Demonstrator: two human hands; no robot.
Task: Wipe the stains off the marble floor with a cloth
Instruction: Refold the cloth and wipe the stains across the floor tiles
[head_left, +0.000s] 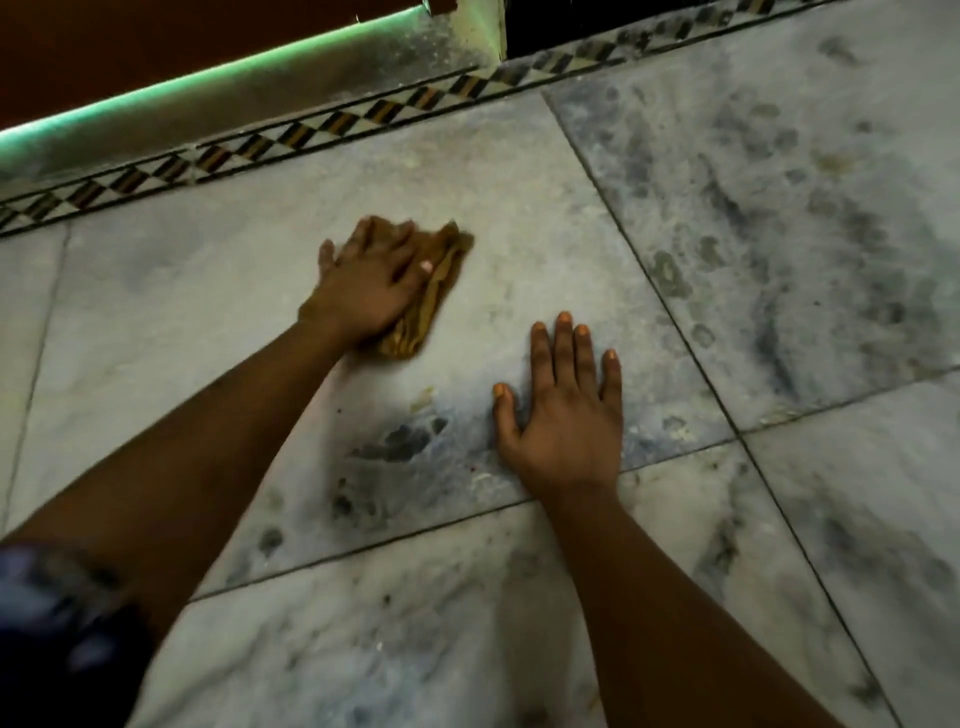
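Our left hand (371, 280) presses a crumpled brown cloth (428, 296) flat-fingered against the marble floor (519, 218), near its patterned border strip (332, 127); our right hand (563, 410) rests open beside dark stains (400, 444).

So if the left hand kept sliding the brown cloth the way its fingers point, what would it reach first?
Bare grey marble floor lies ahead of the left hand and its crumpled brown cloth; the first thing it would likely meet is the black-and-white diamond-patterned border strip before the wall.
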